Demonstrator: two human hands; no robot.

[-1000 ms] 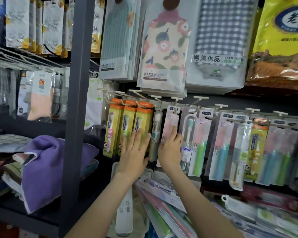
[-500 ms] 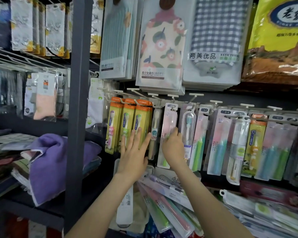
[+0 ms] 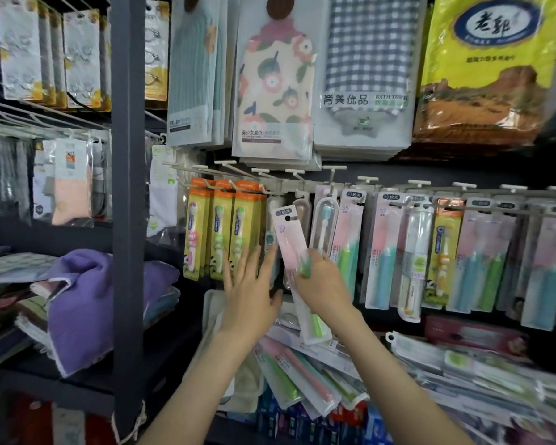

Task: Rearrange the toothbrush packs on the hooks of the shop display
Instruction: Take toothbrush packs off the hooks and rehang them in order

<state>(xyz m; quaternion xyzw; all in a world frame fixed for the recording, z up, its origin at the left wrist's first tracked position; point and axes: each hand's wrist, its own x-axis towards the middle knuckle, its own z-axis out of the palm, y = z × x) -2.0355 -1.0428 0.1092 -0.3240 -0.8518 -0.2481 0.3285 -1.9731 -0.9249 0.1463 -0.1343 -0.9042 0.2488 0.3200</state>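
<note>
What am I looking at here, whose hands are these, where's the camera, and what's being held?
There is no machine here. These are a person's two bare hands, filmed by one wide-angle camera worn on their head, which looks forward and down. The person faces a shop display where toothbrush packs hang on hooks. The right hand grips a pink toothbrush pack. The pack is tilted, and its hang hole appears free of any hook. The left hand is open, fingers straight, by the orange-topped packs on their hooks. Below them, loose packs lie in a heap. Packaged bath towels hang above, and a folded purple towel sits on a shelf to the left.
</note>
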